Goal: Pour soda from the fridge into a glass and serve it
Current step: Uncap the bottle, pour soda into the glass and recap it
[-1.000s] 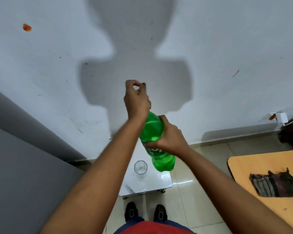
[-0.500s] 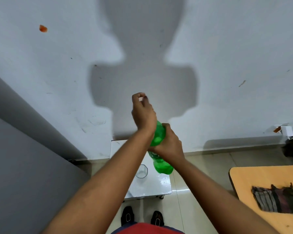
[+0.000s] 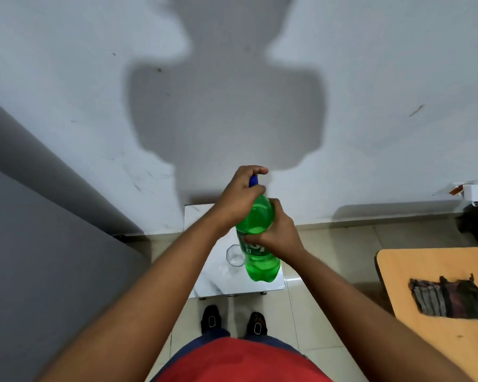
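A large green soda bottle [image 3: 257,232] is held upright in the air above a small white table [image 3: 215,279]. My right hand [image 3: 276,235] grips its middle at the label. My left hand [image 3: 240,194] is closed over the bottle's neck, fingers wrapped around the blue cap [image 3: 253,180], which shows between them. An empty clear glass [image 3: 234,256] stands on the white table just left of the bottle's lower part, partly hidden behind it.
A grey fridge side [image 3: 39,244] fills the left. A wooden table [image 3: 439,326] with a dark folded cloth [image 3: 450,299] is at the right. My feet [image 3: 233,321] stand on pale tiles in front of the white table. A white wall is behind.
My left hand, pinched above the bottle before, has come down onto the blue cap. Both hands and the bottle sit lower in view, closer above the glass.
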